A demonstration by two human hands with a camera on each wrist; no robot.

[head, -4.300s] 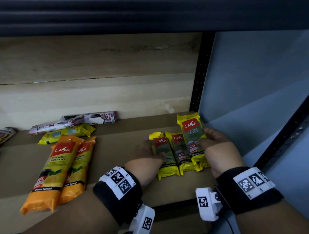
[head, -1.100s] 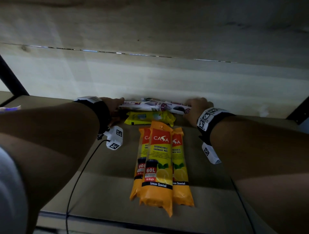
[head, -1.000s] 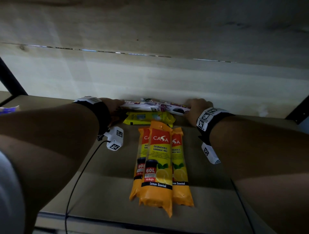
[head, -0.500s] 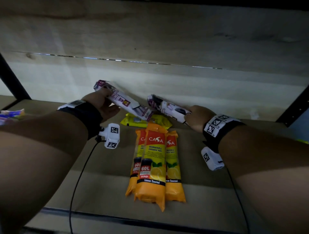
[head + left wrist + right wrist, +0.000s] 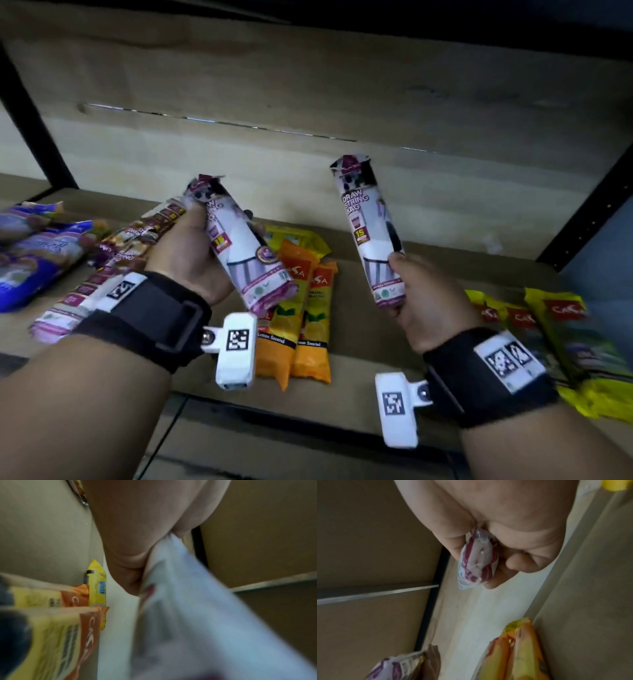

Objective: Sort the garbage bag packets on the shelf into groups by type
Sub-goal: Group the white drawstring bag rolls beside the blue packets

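Observation:
Each hand holds a white-and-purple drawstring-bag packet above the shelf. My left hand point(image 5: 191, 253) grips one packet point(image 5: 239, 246) around its middle, tilted to the left; it fills the left wrist view as a blurred white packet point(image 5: 197, 615). My right hand point(image 5: 421, 294) grips the lower end of the other packet point(image 5: 368, 226), which stands nearly upright; its sealed end point(image 5: 474, 563) shows in the right wrist view. Orange 60L packets point(image 5: 305, 308) lie on the shelf between my hands, with a yellow packet point(image 5: 294, 240) behind them.
More drawstring packets point(image 5: 113, 260) and blue-purple packets point(image 5: 30, 253) lie at the left. Yellow 25L packets point(image 5: 561, 329) lie at the right by the shelf's front edge point(image 5: 308, 421). Black uprights point(image 5: 37, 130) frame the bay, and a wooden back wall point(image 5: 308, 178) closes it.
Both hands have lifted the two drawstring packets from the back of the shelf and drawn them up towards me. The view has pulled back, showing the packets at left and right.

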